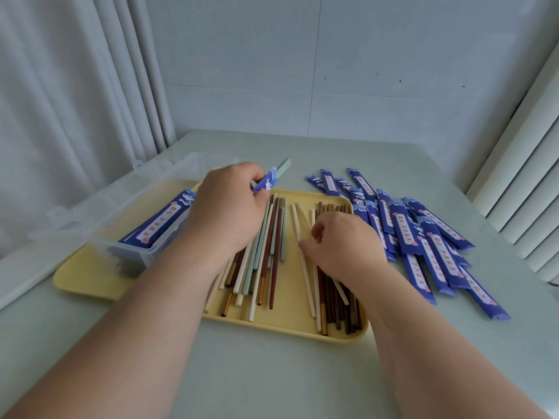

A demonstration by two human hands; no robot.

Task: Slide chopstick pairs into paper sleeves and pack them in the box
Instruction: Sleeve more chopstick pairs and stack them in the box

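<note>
While the left hand (pixel 227 207) hovers over the far left part of the flat yellow plastic tray (pixel 287 323), its fingers are curled around a blue printed paper sleeve (pixel 266 182), from whose far end a pair of pale green chopsticks (pixel 284 166) sticks out. The right hand (pixel 341 243) rests low over the tray's right half, fingers bent, with the thumb and fingertips pinching thin cream-white chopsticks (pixel 295 219) that lie lengthwise on the tray. A mixed row of loose brown, cream and green chopsticks (pixel 269 246) lies along the tray's middle, and a bundle of dark brown chopsticks (pixel 335 303) lies at its near right corner. On the tray's left end stands a clear plastic box (pixel 127 246), holding one sleeved pair (pixel 160 220) laid at a slant. A heap of blue paper sleeves (pixel 423 234) lies just right of the tray on the pale green table (pixel 272 373).
</note>
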